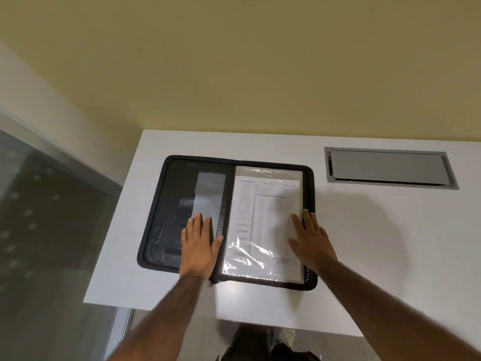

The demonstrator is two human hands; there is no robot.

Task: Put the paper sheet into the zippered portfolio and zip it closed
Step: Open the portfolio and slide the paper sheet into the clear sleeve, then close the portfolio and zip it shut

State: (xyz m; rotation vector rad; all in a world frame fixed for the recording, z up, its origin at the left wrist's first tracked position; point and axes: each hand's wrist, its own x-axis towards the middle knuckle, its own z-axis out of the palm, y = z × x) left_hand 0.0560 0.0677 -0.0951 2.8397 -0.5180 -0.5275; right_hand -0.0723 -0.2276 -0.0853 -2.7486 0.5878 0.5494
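left hand [199,247] flat, fingers spread, holding nothing, pressing open black zippered fabric portfolio [166,212] | right hand [309,239] flat too, resting on printed white paper sheet [265,217] | white table [364,230]

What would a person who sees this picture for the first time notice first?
The black zippered portfolio lies open at the middle of the white table, with the paper sheet under clear plastic on its right half. The left hand and right hand press flat on its two halves.
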